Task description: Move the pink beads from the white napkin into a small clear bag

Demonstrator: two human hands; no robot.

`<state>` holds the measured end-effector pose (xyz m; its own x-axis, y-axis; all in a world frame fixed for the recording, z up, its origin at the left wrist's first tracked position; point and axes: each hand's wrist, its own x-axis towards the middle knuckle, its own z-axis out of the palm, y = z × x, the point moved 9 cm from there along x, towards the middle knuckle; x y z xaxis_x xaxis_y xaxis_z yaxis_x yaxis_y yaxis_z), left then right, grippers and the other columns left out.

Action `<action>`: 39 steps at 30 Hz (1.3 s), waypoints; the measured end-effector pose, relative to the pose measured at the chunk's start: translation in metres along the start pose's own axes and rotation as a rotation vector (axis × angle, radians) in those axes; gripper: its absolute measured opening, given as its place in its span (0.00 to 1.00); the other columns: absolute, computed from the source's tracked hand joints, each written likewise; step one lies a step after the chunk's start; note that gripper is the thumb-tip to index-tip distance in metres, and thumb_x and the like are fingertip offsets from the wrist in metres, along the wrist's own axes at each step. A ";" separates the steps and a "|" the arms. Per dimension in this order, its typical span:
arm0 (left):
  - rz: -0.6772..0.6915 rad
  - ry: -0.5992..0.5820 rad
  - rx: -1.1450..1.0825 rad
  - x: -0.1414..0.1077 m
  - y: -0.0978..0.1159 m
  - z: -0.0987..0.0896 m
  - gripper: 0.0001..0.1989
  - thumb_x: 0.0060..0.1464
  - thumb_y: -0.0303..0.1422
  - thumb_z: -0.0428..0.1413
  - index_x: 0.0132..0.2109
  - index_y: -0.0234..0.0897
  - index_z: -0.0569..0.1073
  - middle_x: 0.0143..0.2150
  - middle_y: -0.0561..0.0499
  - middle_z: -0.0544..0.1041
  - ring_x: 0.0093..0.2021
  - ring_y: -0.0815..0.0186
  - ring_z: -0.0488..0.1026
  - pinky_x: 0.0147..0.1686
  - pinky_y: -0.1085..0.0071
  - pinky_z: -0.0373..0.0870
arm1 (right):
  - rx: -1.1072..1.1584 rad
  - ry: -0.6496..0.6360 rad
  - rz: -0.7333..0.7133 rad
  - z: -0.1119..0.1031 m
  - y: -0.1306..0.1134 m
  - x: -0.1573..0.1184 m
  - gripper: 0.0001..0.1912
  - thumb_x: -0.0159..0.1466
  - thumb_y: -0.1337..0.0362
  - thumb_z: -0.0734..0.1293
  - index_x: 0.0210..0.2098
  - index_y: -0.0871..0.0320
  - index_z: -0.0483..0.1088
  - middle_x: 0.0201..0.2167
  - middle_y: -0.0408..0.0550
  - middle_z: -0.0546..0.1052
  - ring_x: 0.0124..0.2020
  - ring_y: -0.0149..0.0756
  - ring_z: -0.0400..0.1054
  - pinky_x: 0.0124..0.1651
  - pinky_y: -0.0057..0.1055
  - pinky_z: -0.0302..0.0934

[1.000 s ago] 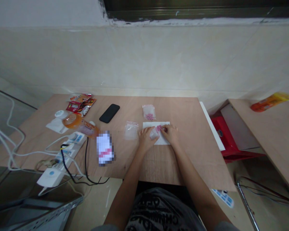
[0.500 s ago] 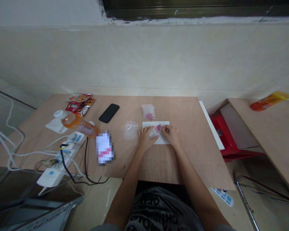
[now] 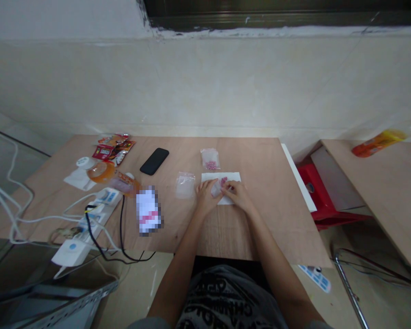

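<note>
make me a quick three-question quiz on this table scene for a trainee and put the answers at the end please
1. True or false: the black phone lies to the left of the white paper.
2. Which of these is nearest the left hand? A, the snack packets; B, the flat clear bag beside the paper; C, the red stool.
3. Fill in: the far bag, beyond the paper, holds pink ____.

Key: 1, true. 2, B. 3, beads.
</note>
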<state>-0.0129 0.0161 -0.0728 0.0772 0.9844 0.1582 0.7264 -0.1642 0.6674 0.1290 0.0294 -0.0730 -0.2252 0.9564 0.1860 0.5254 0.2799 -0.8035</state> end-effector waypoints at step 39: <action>-0.231 -0.097 -0.742 -0.006 -0.017 0.005 0.17 0.43 0.45 0.64 0.30 0.35 0.74 0.28 0.53 0.74 0.27 0.69 0.69 0.28 0.73 0.66 | 0.329 -0.015 -0.026 -0.009 -0.016 -0.005 0.12 0.60 0.59 0.66 0.42 0.54 0.64 0.31 0.42 0.71 0.32 0.34 0.66 0.37 0.32 0.60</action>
<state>-0.0227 0.0130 -0.0887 0.0635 0.9944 -0.0851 0.0878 0.0794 0.9930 0.1295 0.0208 -0.0559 -0.2489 0.9471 0.2024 0.2268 0.2602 -0.9385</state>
